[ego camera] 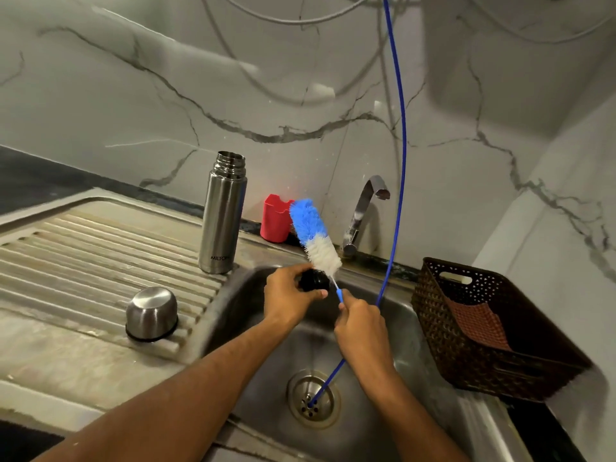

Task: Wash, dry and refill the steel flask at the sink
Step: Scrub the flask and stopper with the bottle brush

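Marble-look wall behind, steel sink (383, 335) in front of me, and that sink is my reference for everything. So the steel flask (222, 215) is standing upright and open-mouthed on the drainboard (83, 248), just beside the sink's back left corner. Its steel cup lid (151, 312) sits upside down further along the drainboard, well apart from the flask.

Right now I'm on the little black stopper (314, 280), which my left hand (289, 297) has its fingers curled round, over the back of the basin. My right hand (360, 323) pinches the thin handle of the bottle brush (315, 236), bristles pointing up and away, with the white end touching the stopper.

Tip, as far as I can judge: keep the stopper low over the basin so drips land in the sink, and twist it against the bristles rather than sawing the brush, so the grooves get scrubbed.

Further out: tap (363, 215) at the sink's back edge, red holder (276, 218) left of that, brown basket (493, 325) on the right rim, and a blue hose (398, 161) dropping into the drain (313, 398).
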A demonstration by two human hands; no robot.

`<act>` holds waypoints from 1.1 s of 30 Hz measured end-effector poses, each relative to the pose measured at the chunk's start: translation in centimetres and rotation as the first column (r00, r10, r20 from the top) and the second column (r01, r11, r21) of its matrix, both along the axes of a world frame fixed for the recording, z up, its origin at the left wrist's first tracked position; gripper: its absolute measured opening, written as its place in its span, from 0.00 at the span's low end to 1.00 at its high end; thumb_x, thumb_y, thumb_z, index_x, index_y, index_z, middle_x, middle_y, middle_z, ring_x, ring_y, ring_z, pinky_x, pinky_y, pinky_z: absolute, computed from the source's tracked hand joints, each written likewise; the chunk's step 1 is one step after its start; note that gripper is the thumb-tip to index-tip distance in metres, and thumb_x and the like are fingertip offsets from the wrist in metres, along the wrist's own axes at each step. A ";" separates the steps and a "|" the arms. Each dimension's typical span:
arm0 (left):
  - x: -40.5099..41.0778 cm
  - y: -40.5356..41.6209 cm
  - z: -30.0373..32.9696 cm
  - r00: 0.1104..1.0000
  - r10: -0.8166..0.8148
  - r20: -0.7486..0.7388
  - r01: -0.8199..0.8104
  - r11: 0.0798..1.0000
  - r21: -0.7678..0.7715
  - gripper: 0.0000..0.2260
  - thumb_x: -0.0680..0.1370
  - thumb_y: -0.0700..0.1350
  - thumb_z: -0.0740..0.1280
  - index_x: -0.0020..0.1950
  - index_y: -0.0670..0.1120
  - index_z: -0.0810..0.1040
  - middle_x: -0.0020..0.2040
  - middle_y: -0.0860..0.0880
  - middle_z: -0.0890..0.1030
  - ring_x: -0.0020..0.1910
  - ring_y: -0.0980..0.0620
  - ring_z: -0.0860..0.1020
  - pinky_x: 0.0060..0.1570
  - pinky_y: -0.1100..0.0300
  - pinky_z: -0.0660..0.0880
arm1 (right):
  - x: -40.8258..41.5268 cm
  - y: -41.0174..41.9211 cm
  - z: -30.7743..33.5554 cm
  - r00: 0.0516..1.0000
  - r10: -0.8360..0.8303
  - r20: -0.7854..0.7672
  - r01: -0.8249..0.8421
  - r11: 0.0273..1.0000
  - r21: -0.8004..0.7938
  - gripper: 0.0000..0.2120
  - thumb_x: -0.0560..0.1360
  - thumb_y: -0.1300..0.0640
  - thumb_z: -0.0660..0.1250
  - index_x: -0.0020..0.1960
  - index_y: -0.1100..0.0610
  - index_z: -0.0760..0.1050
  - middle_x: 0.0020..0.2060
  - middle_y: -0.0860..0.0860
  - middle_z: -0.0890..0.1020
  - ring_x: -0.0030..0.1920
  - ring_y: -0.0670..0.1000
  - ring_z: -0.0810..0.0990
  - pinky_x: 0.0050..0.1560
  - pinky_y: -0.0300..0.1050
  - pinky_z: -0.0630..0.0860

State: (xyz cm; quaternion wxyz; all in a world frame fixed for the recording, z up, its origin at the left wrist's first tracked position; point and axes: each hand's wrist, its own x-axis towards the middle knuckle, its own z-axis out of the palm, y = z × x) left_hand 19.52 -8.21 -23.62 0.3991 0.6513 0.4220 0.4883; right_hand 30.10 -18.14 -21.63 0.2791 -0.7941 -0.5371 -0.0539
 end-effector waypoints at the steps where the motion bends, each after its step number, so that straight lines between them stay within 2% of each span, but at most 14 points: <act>1: -0.3 0.1 0.1 1.000 0.021 -0.003 -0.021 1.000 0.004 0.30 0.67 0.42 0.83 0.68 0.47 0.81 0.59 0.49 0.85 0.58 0.53 0.83 0.63 0.54 0.79 | 0.0 -0.1 -0.1 1.000 0.013 0.001 -0.013 1.000 -0.002 0.18 0.81 0.59 0.59 0.70 0.51 0.73 0.44 0.54 0.84 0.45 0.55 0.84 0.48 0.54 0.81; 3: -0.8 0.3 0.3 1.000 0.027 -0.010 -0.027 0.999 0.031 0.30 0.67 0.42 0.83 0.68 0.48 0.81 0.60 0.49 0.85 0.58 0.53 0.82 0.63 0.53 0.79 | -0.1 -0.1 -0.2 1.000 0.020 0.011 -0.020 1.000 0.001 0.18 0.81 0.59 0.59 0.70 0.52 0.74 0.44 0.55 0.84 0.46 0.56 0.84 0.47 0.54 0.81; 7: -1.0 0.1 0.3 0.997 -0.075 -0.035 0.077 0.995 0.058 0.30 0.67 0.46 0.83 0.68 0.48 0.81 0.59 0.51 0.86 0.55 0.57 0.83 0.63 0.57 0.79 | 0.1 -0.3 -0.1 1.000 -0.021 0.018 0.020 0.999 0.028 0.19 0.81 0.59 0.60 0.71 0.51 0.73 0.47 0.55 0.84 0.48 0.56 0.84 0.49 0.53 0.81; 9: -1.1 0.4 0.2 0.999 -0.036 -0.029 0.038 0.997 0.070 0.28 0.67 0.48 0.83 0.66 0.49 0.83 0.56 0.51 0.86 0.54 0.57 0.83 0.62 0.56 0.79 | -0.1 -0.4 0.0 1.000 -0.011 -0.006 0.011 1.000 0.015 0.19 0.82 0.58 0.60 0.72 0.51 0.73 0.48 0.55 0.84 0.49 0.56 0.83 0.50 0.52 0.81; 12: -1.5 1.1 0.1 0.994 0.081 0.075 -0.080 0.997 -0.007 0.22 0.67 0.49 0.83 0.60 0.51 0.85 0.51 0.53 0.87 0.52 0.58 0.84 0.57 0.58 0.80 | -0.8 -0.7 0.0 1.000 0.011 -0.018 -0.011 1.000 0.003 0.19 0.83 0.57 0.59 0.73 0.51 0.72 0.48 0.55 0.84 0.49 0.56 0.83 0.49 0.52 0.81; 14: -1.6 1.0 0.1 0.984 0.037 0.177 -0.021 0.996 -0.092 0.20 0.70 0.46 0.82 0.60 0.48 0.85 0.51 0.50 0.87 0.51 0.55 0.84 0.49 0.63 0.81 | -0.9 -0.8 0.2 1.000 0.004 -0.019 -0.004 1.000 0.024 0.19 0.83 0.58 0.58 0.72 0.52 0.72 0.48 0.56 0.84 0.50 0.56 0.83 0.49 0.51 0.81; 17: -0.8 -0.1 0.4 0.885 -0.108 0.453 0.229 0.948 -0.222 0.16 0.73 0.39 0.78 0.60 0.43 0.83 0.54 0.44 0.86 0.53 0.47 0.86 0.46 0.61 0.83 | -0.3 -0.5 0.9 0.998 -0.034 -0.050 0.038 0.996 0.084 0.19 0.83 0.57 0.59 0.73 0.52 0.73 0.50 0.56 0.84 0.52 0.57 0.83 0.51 0.50 0.80; 19: -0.4 -0.3 0.5 0.785 -0.073 0.615 0.312 0.904 -0.291 0.15 0.75 0.37 0.76 0.61 0.40 0.81 0.56 0.41 0.85 0.56 0.44 0.85 0.50 0.56 0.84 | -0.3 -0.2 0.8 0.993 -0.006 -0.121 0.021 0.992 0.124 0.18 0.82 0.56 0.59 0.71 0.52 0.75 0.48 0.55 0.84 0.49 0.56 0.83 0.50 0.51 0.81; 22: -0.5 0.3 0.6 0.660 0.025 0.751 0.381 0.850 -0.363 0.14 0.78 0.37 0.72 0.63 0.36 0.79 0.59 0.38 0.84 0.58 0.43 0.84 0.51 0.56 0.84 | -0.7 0.1 -0.1 0.977 0.039 -0.207 -0.015 0.993 0.116 0.14 0.81 0.56 0.59 0.60 0.54 0.80 0.44 0.54 0.84 0.46 0.54 0.83 0.45 0.49 0.79; 24: -0.7 0.4 0.6 0.616 -0.019 0.788 0.463 0.818 -0.342 0.15 0.79 0.38 0.71 0.65 0.35 0.78 0.61 0.37 0.83 0.58 0.43 0.84 0.54 0.55 0.83 | -0.9 0.2 -0.2 0.950 0.058 -0.307 -0.013 0.989 0.147 0.12 0.81 0.58 0.59 0.50 0.56 0.81 0.38 0.52 0.84 0.40 0.52 0.82 0.43 0.50 0.79; 26: -0.8 0.2 1.0 0.588 -0.114 0.801 0.547 0.785 -0.290 0.17 0.80 0.38 0.70 0.68 0.35 0.76 0.63 0.37 0.82 0.61 0.42 0.83 0.57 0.53 0.82 | -1.0 0.2 0.4 0.882 0.089 -0.463 0.005 0.980 0.198 0.14 0.82 0.60 0.58 0.43 0.57 0.79 0.32 0.50 0.83 0.31 0.47 0.78 0.36 0.47 0.74; 27: -0.8 0.2 1.2 0.587 -0.157 0.794 0.566 0.781 -0.264 0.18 0.80 0.38 0.69 0.70 0.36 0.75 0.63 0.37 0.82 0.61 0.42 0.83 0.59 0.52 0.82 | -1.1 0.1 0.9 0.828 0.111 -0.550 0.009 0.977 0.212 0.14 0.83 0.59 0.58 0.43 0.57 0.79 0.31 0.50 0.82 0.28 0.46 0.74 0.33 0.45 0.70; 31: -1.2 0.7 1.6 0.622 -0.211 0.754 0.522 0.830 -0.198 0.20 0.81 0.40 0.69 0.72 0.38 0.74 0.64 0.39 0.82 0.62 0.42 0.82 0.58 0.54 0.82 | -1.3 -0.5 1.6 0.465 0.217 -0.859 -0.044 0.974 0.222 0.11 0.85 0.60 0.57 0.58 0.53 0.78 0.32 0.53 0.78 0.20 0.43 0.63 0.21 0.36 0.60; 33: -1.5 0.6 1.6 0.628 -0.216 0.748 0.537 0.816 -0.215 0.18 0.82 0.39 0.67 0.72 0.38 0.74 0.65 0.39 0.82 0.62 0.43 0.82 0.56 0.56 0.82 | -1.0 -0.7 1.6 0.352 0.229 -0.907 -0.055 0.973 0.224 0.12 0.85 0.61 0.56 0.60 0.56 0.77 0.32 0.53 0.76 0.20 0.43 0.60 0.20 0.34 0.56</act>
